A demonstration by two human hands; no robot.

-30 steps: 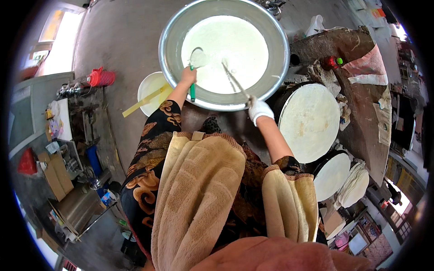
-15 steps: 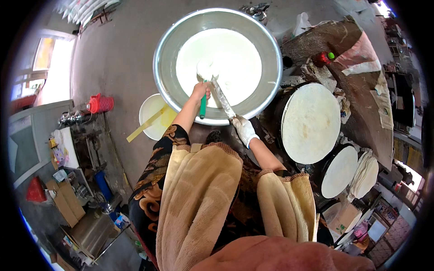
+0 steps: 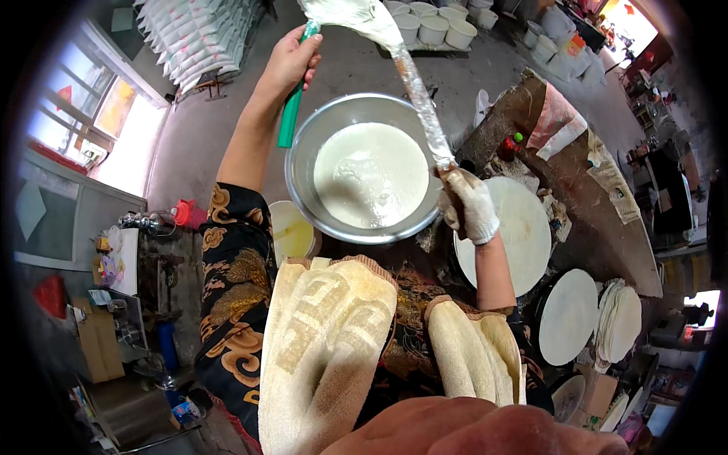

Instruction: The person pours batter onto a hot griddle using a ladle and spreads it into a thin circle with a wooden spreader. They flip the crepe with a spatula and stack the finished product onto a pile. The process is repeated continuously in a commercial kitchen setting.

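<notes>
My left hand (image 3: 294, 61), bare, grips a green-handled tool (image 3: 290, 115), held up beyond the far rim of a large metal basin (image 3: 294, 163). White batter (image 3: 371, 171) fills the bottom of that basin. In a white work glove, my right hand (image 3: 472, 206) is closed around the lower end of a long, batter-smeared stick (image 3: 423, 106). The stick slants up and left to a thickly coated white head (image 3: 356, 17), partly cut off by the upper edge. Both tools meet there, so I cannot tell which one the head belongs to.
A round, pale griddle (image 3: 509, 262) lies beneath my right forearm, with another round plate (image 3: 569, 315) and stacked flatbreads (image 3: 618, 322) beyond. Left of the basin stands a bucket (image 3: 292, 227) of yellowish liquid. A curved board (image 3: 599, 205) borders the right side; white sacks (image 3: 193, 42) are piled far left.
Both hands have lifted their tools up out of the batter and away from me, above the basin's far side. My view has tilted farther forward, showing tubs and sacks at the back.
</notes>
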